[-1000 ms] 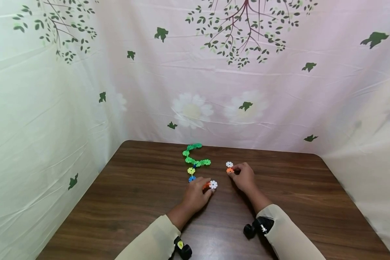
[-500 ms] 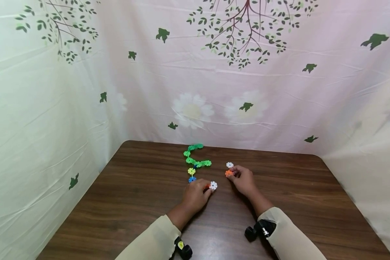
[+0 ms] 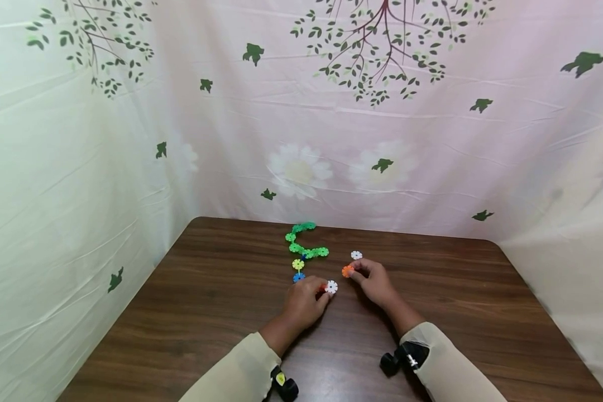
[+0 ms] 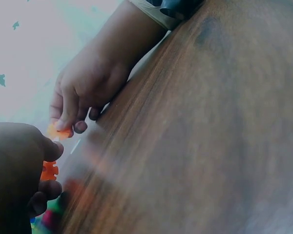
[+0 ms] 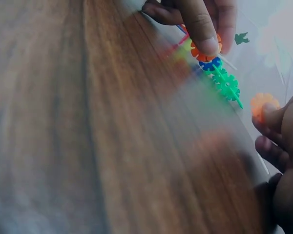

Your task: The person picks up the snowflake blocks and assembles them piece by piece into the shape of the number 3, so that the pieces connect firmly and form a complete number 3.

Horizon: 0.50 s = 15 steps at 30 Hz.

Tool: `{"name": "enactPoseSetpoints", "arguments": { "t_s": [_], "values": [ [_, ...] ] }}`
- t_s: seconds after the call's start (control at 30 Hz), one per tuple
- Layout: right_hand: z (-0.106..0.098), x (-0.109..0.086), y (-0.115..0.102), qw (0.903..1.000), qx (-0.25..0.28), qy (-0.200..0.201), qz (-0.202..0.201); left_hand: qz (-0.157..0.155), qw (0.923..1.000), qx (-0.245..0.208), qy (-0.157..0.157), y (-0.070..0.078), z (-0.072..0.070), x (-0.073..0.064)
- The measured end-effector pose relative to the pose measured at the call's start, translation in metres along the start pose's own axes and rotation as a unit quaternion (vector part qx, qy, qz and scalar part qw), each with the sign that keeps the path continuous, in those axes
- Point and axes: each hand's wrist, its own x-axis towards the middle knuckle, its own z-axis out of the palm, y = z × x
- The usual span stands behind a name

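My left hand (image 3: 304, 301) pinches an orange interlocking disc (image 5: 205, 50) at the near end of a chain of notched plastic discs. A white disc (image 3: 331, 287) sticks out to the right of its fingertips. From there the chain runs back through a blue disc (image 3: 298, 277) and a yellow disc (image 3: 298, 264) to several green discs (image 3: 293, 247). Part of the chain is hidden under the left hand. Between thumb and fingers, my right hand (image 3: 377, 283) holds a single orange disc (image 3: 348, 271), a short gap from the white one.
A loose white disc (image 3: 356, 255) lies on the brown wooden table (image 3: 447, 290) just beyond the right hand. Behind the table's far edge hangs a pale printed curtain (image 3: 422, 128). Both sleeves carry a black wrist camera (image 3: 389, 364).
The right hand has drawn the orange disc away from the loose white disc, moving it left and nearer toward the left hand. The left hand has hardly moved.
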Motion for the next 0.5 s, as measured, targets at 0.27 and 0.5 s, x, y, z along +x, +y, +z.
{"name": "enactPoseSetpoints", "arguments": {
  "t_s": [0.27,0.5],
  "values": [
    [-0.0007,-0.0021,-0.0026,0.9970,0.028,-0.064,-0.034,-0.006,1.0000,-0.001,-0.004,0.0011,-0.0014,-0.0004],
    [0.0010,-0.0040,-0.0072,0.9953,0.030,-0.087,-0.031,0.000,1.0000,0.004,0.001,0.0007,-0.0009,-0.0008]
  ]
}}
